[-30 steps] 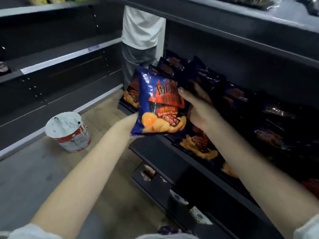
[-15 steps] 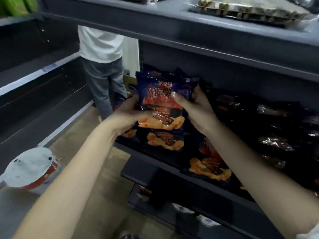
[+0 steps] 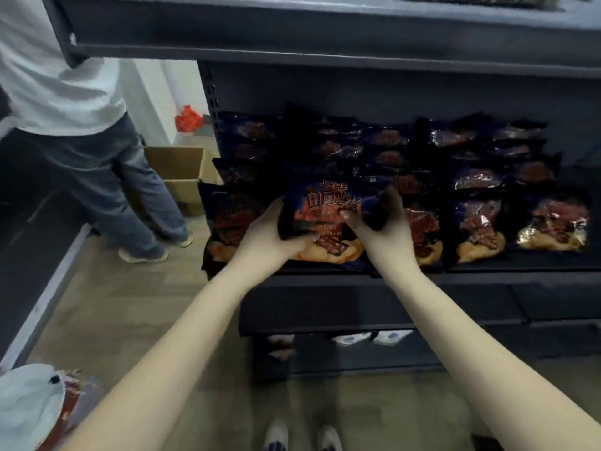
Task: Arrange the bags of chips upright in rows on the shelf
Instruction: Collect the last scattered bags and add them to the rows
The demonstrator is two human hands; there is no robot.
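A dark blue bag of chips (image 3: 328, 203) with red lettering and orange chips printed on it stands upright at the front of the dark shelf (image 3: 520, 275). My left hand (image 3: 276, 236) grips its left side and my right hand (image 3: 380, 232) grips its right side. Several more bags of the same kind (image 3: 478, 203) stand in rows behind and to the right. Another bag (image 3: 227, 219) leans at the shelf's left end, partly behind my left hand.
A person in a white shirt and jeans (image 3: 97, 157) stands on the left. An open cardboard box (image 3: 182, 174) sits on the floor behind them. A white bucket (image 3: 29, 408) is at the bottom left. An upper shelf (image 3: 325, 34) overhangs the rows.
The view has turned to face the shelf. The bag went from held out in the aisle to upright at the shelf's front, both hands now on its sides.
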